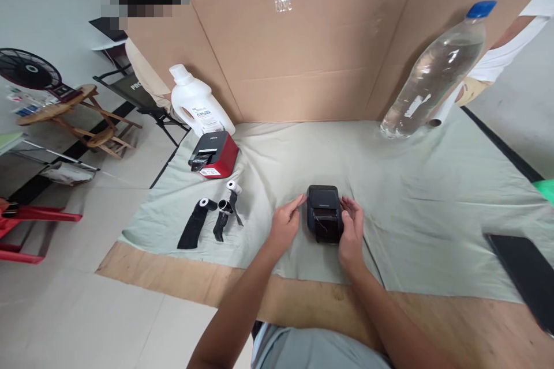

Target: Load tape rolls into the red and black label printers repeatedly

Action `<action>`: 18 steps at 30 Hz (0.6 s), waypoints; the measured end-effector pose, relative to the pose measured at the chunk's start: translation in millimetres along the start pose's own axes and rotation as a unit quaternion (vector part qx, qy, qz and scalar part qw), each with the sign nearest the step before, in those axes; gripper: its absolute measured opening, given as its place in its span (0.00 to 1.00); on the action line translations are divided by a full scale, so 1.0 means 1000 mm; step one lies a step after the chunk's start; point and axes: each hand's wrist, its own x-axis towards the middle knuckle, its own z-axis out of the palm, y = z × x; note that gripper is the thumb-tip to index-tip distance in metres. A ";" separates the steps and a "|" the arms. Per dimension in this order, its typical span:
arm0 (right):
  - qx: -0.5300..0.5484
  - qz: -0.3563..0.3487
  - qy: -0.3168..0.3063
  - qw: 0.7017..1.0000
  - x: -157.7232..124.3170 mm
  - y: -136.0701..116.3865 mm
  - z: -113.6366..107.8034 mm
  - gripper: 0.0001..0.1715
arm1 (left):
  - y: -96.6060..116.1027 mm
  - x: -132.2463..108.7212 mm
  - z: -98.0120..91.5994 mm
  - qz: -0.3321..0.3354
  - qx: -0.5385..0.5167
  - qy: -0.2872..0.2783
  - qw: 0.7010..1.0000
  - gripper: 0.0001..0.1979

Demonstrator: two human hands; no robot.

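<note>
though half open, hands (284,223) (351,232) against printer (324,212)

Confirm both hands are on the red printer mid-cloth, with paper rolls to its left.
Wrong colour: the head view shows the left hand and right hand on the black printer at the middle of the cloth, paper rolls to its left. The red printer stands apart.
</note>
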 end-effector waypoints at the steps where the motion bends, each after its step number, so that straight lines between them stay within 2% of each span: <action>1: 0.001 0.000 0.001 1.000 0.000 0.000 0.000 0.24 | 0.001 0.000 -0.001 -0.005 0.001 -0.003 1.000 0.26; 7: -0.023 -0.011 0.000 1.000 0.000 0.001 -0.001 0.23 | 0.003 0.003 -0.006 -0.061 0.023 -0.038 0.997 0.28; 12: -0.074 -0.030 -0.027 0.996 -0.003 0.002 0.000 0.27 | 0.007 0.004 -0.005 -0.036 0.090 -0.075 0.992 0.31; 18: -0.086 -0.051 -0.031 0.995 -0.002 0.006 -0.001 0.29 | 0.010 0.006 -0.006 -0.019 0.156 -0.097 0.983 0.33</action>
